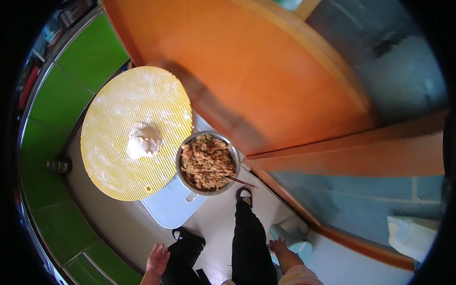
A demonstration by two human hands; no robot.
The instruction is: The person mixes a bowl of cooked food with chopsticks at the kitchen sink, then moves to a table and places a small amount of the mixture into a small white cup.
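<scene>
My left hand [157,258] is held beside my left knee, fingers apart and palm empty. My right hand [279,245] is low on the other side, over the edge of a light blue plastic stool [302,247]; whether it grips the stool is unclear. Before me lies a round yellow ribbed board [117,114] dusted with white flour. On it rests a pale heap of dough or stacked wrappers [144,140]. To its right, a metal bowl [180,174] holds minced filling [206,160] with green bits. A thin brown utensil handle [245,182] sticks out over the rim.
A light blue small table [174,205] supports the board and bowl. An orange wooden door or panel [256,71] rises at the right. Green tiled cabinets [50,142] line the left, with a dark jar [62,166] on the floor. A white package [411,233] lies far right.
</scene>
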